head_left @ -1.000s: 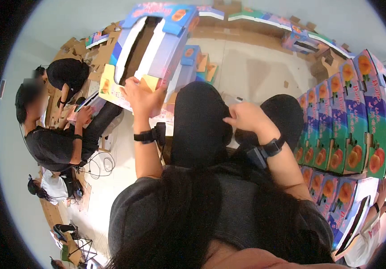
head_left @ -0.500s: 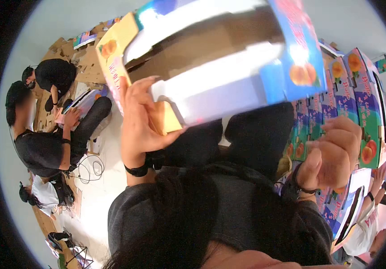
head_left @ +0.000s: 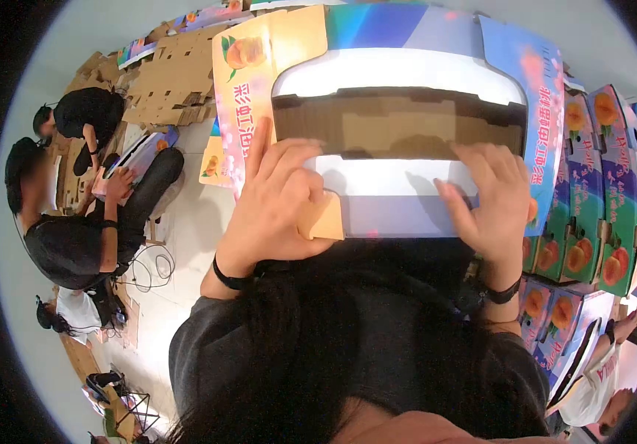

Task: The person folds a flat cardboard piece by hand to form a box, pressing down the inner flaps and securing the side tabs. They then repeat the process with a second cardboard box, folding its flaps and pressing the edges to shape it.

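A printed cardboard fruit box, with peach pictures and Chinese lettering, is held up in front of me, its wide opening showing bare brown cardboard inside. My left hand is closed round its near left corner, fingers over the yellow corner flap and thumb below. At the near right side, my right hand grips the white folded panel, with fingertips over the edge of the opening and thumb on the panel. The box's underside is hidden.
Stacked peach boxes stand to my right, with more boxes below them. Flattened cardboard lies at the far left. A seated person in black handles another box; other people are nearby. A cable coils on the floor.
The box has levelled out from its tilt and faces me more squarely. My right hand, earlier curled and away to the right, has come onto the near panel. My left hand still holds its corner.
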Available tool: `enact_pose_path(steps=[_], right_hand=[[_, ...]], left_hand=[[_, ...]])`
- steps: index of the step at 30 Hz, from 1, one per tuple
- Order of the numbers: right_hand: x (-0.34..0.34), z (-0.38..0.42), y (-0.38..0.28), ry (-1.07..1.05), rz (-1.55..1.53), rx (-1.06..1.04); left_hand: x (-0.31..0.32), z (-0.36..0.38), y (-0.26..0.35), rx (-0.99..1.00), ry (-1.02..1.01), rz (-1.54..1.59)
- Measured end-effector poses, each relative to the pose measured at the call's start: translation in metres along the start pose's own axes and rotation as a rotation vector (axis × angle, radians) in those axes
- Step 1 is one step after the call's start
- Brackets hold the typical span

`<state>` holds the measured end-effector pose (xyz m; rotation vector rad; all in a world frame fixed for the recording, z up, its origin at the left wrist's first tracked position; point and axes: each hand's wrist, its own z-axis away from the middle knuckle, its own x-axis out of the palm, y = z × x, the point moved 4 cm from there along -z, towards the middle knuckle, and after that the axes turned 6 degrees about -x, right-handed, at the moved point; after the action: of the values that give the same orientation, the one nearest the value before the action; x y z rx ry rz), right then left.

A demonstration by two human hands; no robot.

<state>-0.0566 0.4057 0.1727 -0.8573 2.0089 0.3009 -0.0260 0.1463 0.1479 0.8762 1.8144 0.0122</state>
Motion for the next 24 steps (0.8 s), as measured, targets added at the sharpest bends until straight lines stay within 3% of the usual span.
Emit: enact_pose_path(steps=[12,24], right_hand=[[0.003,0.008,-0.007,-0.012,0.030,0.042],[-0.001,0.022,-0.012,0.080,0.111,0.133]], left_hand=[[-0.001,0.001,-0.005,-0.058,0.013,0.042],[-0.010,-0.029,-0.010,0.150,0.093,-0.062]])
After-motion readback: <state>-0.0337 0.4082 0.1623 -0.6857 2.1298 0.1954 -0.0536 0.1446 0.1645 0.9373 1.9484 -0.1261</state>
